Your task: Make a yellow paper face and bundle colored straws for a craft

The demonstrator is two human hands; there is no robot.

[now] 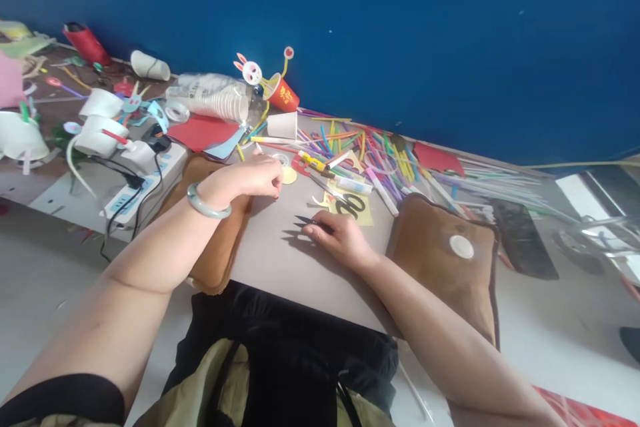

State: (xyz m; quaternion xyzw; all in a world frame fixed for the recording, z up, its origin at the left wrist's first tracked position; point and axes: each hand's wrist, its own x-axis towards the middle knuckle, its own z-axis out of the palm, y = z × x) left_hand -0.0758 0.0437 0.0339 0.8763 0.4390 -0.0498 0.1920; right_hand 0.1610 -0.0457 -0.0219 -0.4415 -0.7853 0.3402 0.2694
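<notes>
My right hand [340, 237] is closed round a pair of dark scissors [303, 221], whose blades stick out to the left over the table. Their handles are hidden in the palm. Fingers curled downward, my left hand [260, 175] is at the table beside a yellow paper disc [289, 175] and a clear tape roll [281, 160]. What its fingers hold, if anything, is hidden. Black handles of a second pair of scissors [356, 203] lie on a yellow sheet [366, 217], just beyond my right hand.
Brown cushions [440, 260] lie either side of the workspace. Coloured pipe cleaners [345, 140] are heaped by the blue wall. A red cup [286, 95] with a rabbit figure and a white paper cup [283, 125] stand behind. A power strip [145, 187] with cables is left.
</notes>
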